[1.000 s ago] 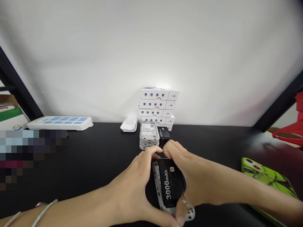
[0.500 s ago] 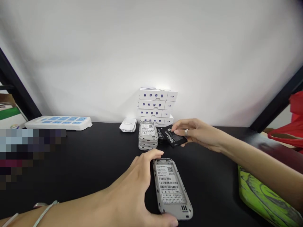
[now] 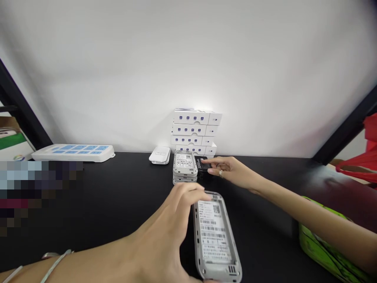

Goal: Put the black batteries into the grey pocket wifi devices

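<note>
My left hand [image 3: 165,232] grips a grey device casing [image 3: 216,239] end to end, fingers over its far edge and thumb at its near edge. The casing lies open side up, showing a white label with barcodes and a QR code in its bare recess. Farther off, my right hand [image 3: 231,171] pinches a black battery [image 3: 201,163] marked 3000 at its right edge. That battery sits at the battery pile, right beside a stack of grey device casings [image 3: 185,165]; whether it rests fully on the pile I cannot tell.
White boxes [image 3: 191,129] are stacked against the wall behind the casings. Several white covers [image 3: 160,155] lie to their left. A white and blue power strip [image 3: 73,152] is at the far left, a green patterned item [image 3: 318,247] at the right, and a red bag [image 3: 359,157] beyond it.
My right hand has moved left with the battery, bringing it to the pile beside the stacked casings. My left hand has curled its fingers over the casing's far end and the casing has shifted slightly.
</note>
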A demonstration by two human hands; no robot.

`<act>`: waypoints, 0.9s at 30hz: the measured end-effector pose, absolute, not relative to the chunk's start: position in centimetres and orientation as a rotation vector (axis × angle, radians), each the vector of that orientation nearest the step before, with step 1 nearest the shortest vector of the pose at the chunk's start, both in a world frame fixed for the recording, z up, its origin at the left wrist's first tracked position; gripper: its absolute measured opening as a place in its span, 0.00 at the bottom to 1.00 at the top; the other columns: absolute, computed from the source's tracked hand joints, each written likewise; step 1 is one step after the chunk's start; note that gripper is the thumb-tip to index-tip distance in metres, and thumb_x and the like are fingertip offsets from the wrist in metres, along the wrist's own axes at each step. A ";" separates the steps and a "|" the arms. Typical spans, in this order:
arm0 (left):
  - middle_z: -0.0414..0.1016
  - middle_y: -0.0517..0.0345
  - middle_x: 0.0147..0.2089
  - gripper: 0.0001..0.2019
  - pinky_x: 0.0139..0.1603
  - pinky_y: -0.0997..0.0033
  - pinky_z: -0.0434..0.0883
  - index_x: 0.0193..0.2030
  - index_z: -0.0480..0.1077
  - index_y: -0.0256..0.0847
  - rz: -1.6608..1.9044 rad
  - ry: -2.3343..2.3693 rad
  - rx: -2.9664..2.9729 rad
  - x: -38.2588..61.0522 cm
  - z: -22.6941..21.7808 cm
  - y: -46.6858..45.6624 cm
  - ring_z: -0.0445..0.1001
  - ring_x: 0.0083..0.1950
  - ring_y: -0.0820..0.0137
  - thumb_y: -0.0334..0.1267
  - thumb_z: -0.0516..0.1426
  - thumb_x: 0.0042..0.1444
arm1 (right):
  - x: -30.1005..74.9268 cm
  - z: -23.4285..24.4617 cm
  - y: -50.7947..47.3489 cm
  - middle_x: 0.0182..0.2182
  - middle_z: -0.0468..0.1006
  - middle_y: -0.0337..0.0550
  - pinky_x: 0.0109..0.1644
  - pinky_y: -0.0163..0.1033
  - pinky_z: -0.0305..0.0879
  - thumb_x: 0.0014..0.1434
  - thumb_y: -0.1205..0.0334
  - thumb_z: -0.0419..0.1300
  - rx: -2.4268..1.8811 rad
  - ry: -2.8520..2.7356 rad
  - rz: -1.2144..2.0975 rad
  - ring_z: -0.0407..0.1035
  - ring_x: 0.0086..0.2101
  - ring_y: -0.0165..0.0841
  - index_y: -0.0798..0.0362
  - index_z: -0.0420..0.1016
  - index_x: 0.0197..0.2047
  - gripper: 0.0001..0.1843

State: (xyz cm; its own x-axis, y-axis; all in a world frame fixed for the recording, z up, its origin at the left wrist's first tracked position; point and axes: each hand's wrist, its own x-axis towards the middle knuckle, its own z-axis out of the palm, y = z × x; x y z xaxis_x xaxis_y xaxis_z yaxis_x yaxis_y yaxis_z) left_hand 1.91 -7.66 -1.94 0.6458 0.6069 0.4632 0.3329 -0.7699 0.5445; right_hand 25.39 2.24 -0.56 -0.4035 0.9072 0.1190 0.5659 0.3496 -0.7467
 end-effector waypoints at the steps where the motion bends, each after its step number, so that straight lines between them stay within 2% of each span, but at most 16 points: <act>1: 0.52 0.47 0.61 0.45 0.61 0.48 0.60 0.58 0.44 0.50 0.992 0.703 2.478 1.9 -1.7 -7.4 0.54 0.63 0.51 0.47 0.67 0.38 | 25.4 -0.6 2.3 0.28 0.64 0.36 0.40 0.46 0.64 0.56 0.51 0.57 -1.268 -2.105 0.812 0.63 0.30 0.31 0.50 0.70 0.52 0.22; 3: 0.51 0.47 0.61 0.45 0.62 0.48 0.58 0.58 0.45 0.48 1.144 0.697 2.503 1.9 -1.0 -6.5 0.54 0.63 0.51 0.46 0.67 0.37 | 25.3 -0.6 2.3 0.28 0.65 0.36 0.39 0.45 0.65 0.55 0.51 0.58 -1.262 -2.077 0.754 0.63 0.29 0.31 0.51 0.70 0.51 0.22; 5: 0.54 0.47 0.60 0.45 0.60 0.49 0.60 0.58 0.46 0.47 1.230 0.794 2.484 1.7 -0.4 -5.0 0.58 0.61 0.52 0.46 0.67 0.37 | 25.3 -0.3 2.1 0.28 0.67 0.37 0.39 0.44 0.65 0.54 0.51 0.58 -1.272 -2.019 0.736 0.64 0.30 0.32 0.52 0.69 0.49 0.21; 7: 0.57 0.48 0.58 0.43 0.58 0.51 0.63 0.58 0.45 0.47 1.261 0.932 2.449 1.4 0.1 -3.2 0.61 0.59 0.55 0.45 0.66 0.38 | 25.4 0.0 2.0 0.28 0.67 0.37 0.40 0.42 0.65 0.54 0.51 0.59 -1.276 -1.990 0.724 0.65 0.30 0.31 0.53 0.69 0.47 0.21; 10: 0.58 0.50 0.58 0.42 0.58 0.49 0.63 0.56 0.45 0.48 1.252 1.061 2.447 0.9 0.3 -0.8 0.60 0.61 0.55 0.46 0.66 0.40 | 26.1 0.6 1.6 0.29 0.67 0.38 0.39 0.41 0.65 0.53 0.49 0.59 -1.272 -1.997 0.676 0.66 0.30 0.31 0.53 0.69 0.45 0.21; 13: 0.56 0.50 0.61 0.38 0.58 0.48 0.64 0.57 0.44 0.49 1.182 1.074 2.435 0.6 0.2 0.5 0.59 0.62 0.55 0.47 0.64 0.45 | 27.8 0.8 1.1 0.32 0.68 0.39 0.40 0.40 0.64 0.53 0.47 0.59 -1.286 -1.994 0.619 0.67 0.33 0.32 0.52 0.68 0.46 0.22; 17: 0.50 0.50 0.66 0.29 0.62 0.51 0.61 0.58 0.43 0.50 1.190 1.013 2.339 0.5 -0.4 0.7 0.54 0.66 0.59 0.45 0.56 0.56 | 32.3 0.2 0.4 0.33 0.69 0.41 0.43 0.41 0.63 0.52 0.45 0.60 -1.367 -1.873 0.473 0.68 0.34 0.34 0.51 0.69 0.44 0.22; 21: 0.47 0.51 0.67 0.26 0.62 0.51 0.62 0.58 0.44 0.49 1.256 1.142 2.327 -0.1 -1.2 -0.5 0.53 0.67 0.60 0.44 0.54 0.58 | 37.1 -0.5 -0.3 0.33 0.71 0.44 0.42 0.44 0.62 0.49 0.44 0.61 -1.476 -1.667 0.350 0.69 0.34 0.37 0.51 0.70 0.40 0.22; 27: 0.60 0.51 0.58 0.18 0.52 0.57 0.68 0.53 0.51 0.47 1.288 1.240 2.455 -1.2 -2.1 -3.1 0.63 0.58 0.61 0.39 0.53 0.58 | 39.9 -0.8 -0.9 0.29 0.71 0.46 0.39 0.43 0.62 0.50 0.49 0.60 -1.567 -1.364 0.318 0.67 0.31 0.37 0.52 0.69 0.36 0.16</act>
